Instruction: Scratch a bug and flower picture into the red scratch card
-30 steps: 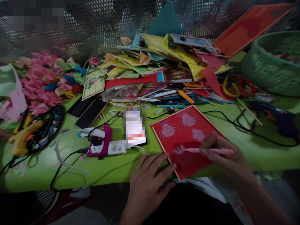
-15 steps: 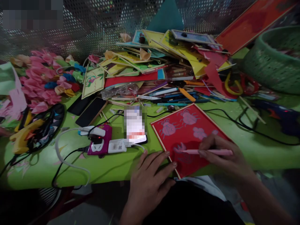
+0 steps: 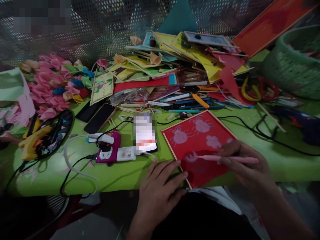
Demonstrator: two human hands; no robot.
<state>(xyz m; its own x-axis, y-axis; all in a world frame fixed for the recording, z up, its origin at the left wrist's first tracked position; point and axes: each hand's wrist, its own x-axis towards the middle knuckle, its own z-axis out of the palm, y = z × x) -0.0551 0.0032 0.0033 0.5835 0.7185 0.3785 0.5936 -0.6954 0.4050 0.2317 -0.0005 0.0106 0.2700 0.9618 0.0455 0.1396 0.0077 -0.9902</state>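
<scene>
A square red card (image 3: 220, 125) with thin wooden strips along its edges lies tilted near the table's front edge. Beetle-like shapes and flowers are drawn on it in pale pink and grey-blue lines. My right hand (image 3: 246, 166) grips a pink marker pen (image 3: 211, 158), its tip at a small tulip-like flower (image 3: 191, 157) on the card's lower left. The faint drawing below that flower is hard to make out. My left hand (image 3: 158, 186) lies with fingers spread, fingertips touching the card's left edge.
Left of the card are a lit phone (image 3: 145, 133), a purple power strip (image 3: 113, 141) with cables, and a yellow glue gun (image 3: 35, 141). Behind lie pens, framed pictures (image 3: 101, 86) and pink paper flowers (image 3: 50, 83). A dark glue gun (image 3: 300, 120) and green basket (image 3: 287, 63) stand right.
My right hand and the pink marker have shifted right and slightly up, showing more of the small flower. My left hand stays at the card's edge. The view has shifted slightly.
</scene>
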